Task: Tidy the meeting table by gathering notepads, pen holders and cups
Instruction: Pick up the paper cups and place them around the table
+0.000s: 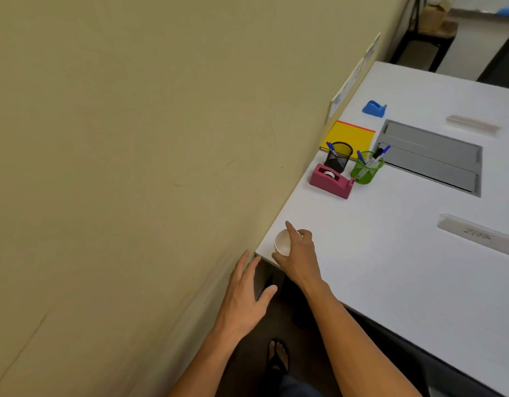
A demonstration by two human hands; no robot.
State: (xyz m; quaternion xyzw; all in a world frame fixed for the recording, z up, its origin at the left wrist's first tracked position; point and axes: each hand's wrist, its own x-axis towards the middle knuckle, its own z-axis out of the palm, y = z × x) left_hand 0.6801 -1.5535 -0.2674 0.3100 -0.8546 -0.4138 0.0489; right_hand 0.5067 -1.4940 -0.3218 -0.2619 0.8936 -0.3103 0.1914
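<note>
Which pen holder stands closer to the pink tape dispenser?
The black mesh pen holder, right behind the pink tape dispenser; the green pen holder stands off its end.

**Office meeting room**

Wide white tabletop set against a plain beige wall. Grey cable hatch recessed mid-surface. Near the wall edge: yellow notepad, black mesh pen holder and green pen holder with blue pens, pink tape dispenser, blue tape dispenser. Two clear name-plate stands, one toward the near edge, one farther back. Paper notices pinned on the wall above the far edge.
</note>
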